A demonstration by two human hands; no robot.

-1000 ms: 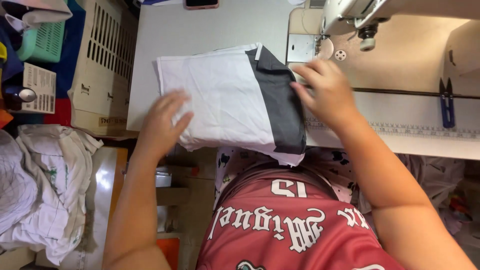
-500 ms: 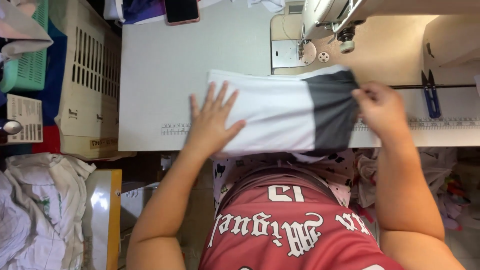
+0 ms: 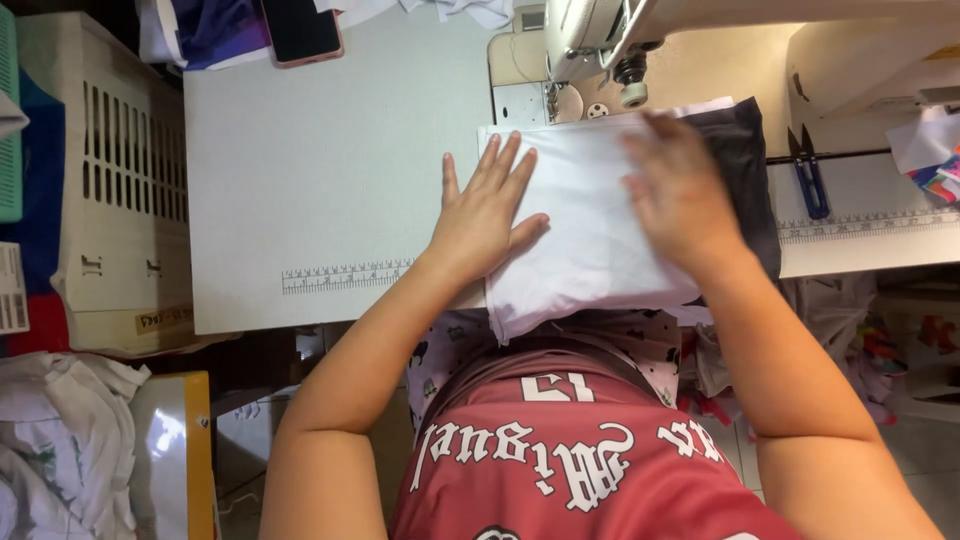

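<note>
A folded white cloth piece (image 3: 585, 255) with a dark grey part (image 3: 748, 170) along its right side lies on the sewing table (image 3: 330, 170), just in front of the sewing machine (image 3: 610, 40). My left hand (image 3: 485, 215) presses flat on the cloth's left edge, fingers spread. Spread over the cloth's upper right, my right hand (image 3: 680, 195) looks blurred. Neither hand grips anything.
A phone (image 3: 300, 30) and dark fabric lie at the table's far left corner. Blue thread snips (image 3: 808, 175) rest to the right of the cloth. A cream plastic crate (image 3: 115, 190) stands left of the table, with white garments (image 3: 55, 440) heaped below it.
The cloth has slid right and up toward the machine's needle area. My left hand moved with it on its left edge; my right hand shifted from the grey end onto the top.
</note>
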